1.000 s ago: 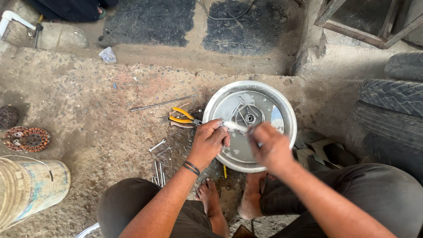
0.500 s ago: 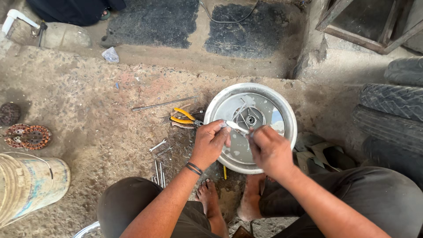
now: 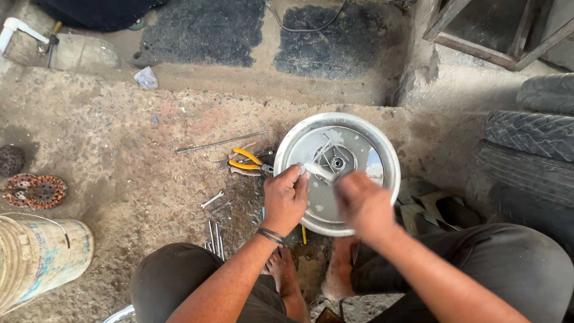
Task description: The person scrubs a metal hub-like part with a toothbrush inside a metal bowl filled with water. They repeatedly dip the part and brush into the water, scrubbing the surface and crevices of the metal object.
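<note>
Metal dish (image 3: 382, 157), round and shallow, lies on the dirt floor (image 3: 119, 155) between my feet, a hub and bolts at its centre. My left hand (image 3: 286, 200) is closed around a pale rod-like tool (image 3: 318, 171) whose tip reaches toward the hub. My right hand (image 3: 363, 204) rests over the near rim; it is blurred, and I cannot tell how far it is closed or what it grips. Yellow-handled pliers (image 3: 246, 161), a long steel rod (image 3: 220, 142) and loose wrenches (image 3: 214, 230) lie just left. Tyres (image 3: 529, 134) stack at right. Risk, in my judgement: the tool may slip off the wet hub and strike my fingers, since the dish sits unclamped.
</note>
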